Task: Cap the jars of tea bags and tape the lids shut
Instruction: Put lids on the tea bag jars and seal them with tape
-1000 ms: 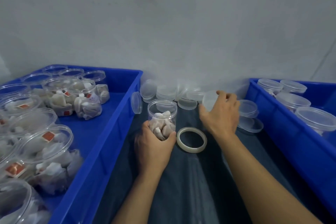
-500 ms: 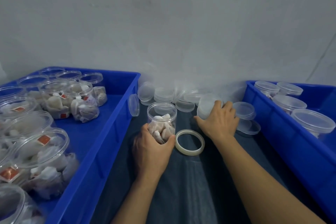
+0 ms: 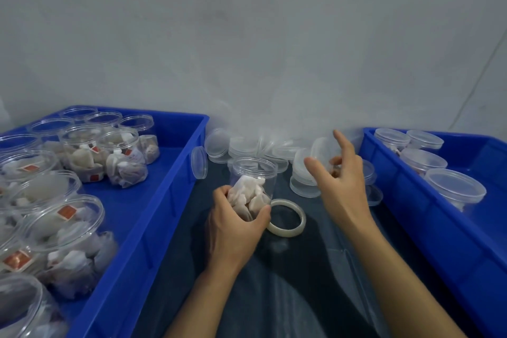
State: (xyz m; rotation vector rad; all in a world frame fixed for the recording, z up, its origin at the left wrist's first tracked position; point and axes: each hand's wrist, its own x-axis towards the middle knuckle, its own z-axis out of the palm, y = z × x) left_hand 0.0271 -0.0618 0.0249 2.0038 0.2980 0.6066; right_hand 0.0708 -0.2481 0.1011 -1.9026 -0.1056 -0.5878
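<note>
My left hand (image 3: 233, 228) grips a clear, uncapped jar (image 3: 253, 173) of white tea bags, upright on the dark surface between two crates. My right hand (image 3: 340, 184) is lifted just right of the jar and pinches a clear lid (image 3: 322, 149) between thumb and fingers, with the index finger raised. A roll of clear tape (image 3: 286, 221) lies flat beside the jar, touching my left thumb. Loose clear lids (image 3: 244, 147) are heaped against the wall behind the jar, and a short stack of lids (image 3: 303, 185) sits under my right hand.
A blue crate (image 3: 164, 195) on the left holds several uncapped jars (image 3: 118, 153) of tea bags. A second blue crate (image 3: 428, 222) on the right holds capped jars (image 3: 454, 191). A grey wall closes off the back.
My right hand has lifted a lid off the pile and raised it toward the jar. My left hand keeps its grip on the jar, which has barely moved.
</note>
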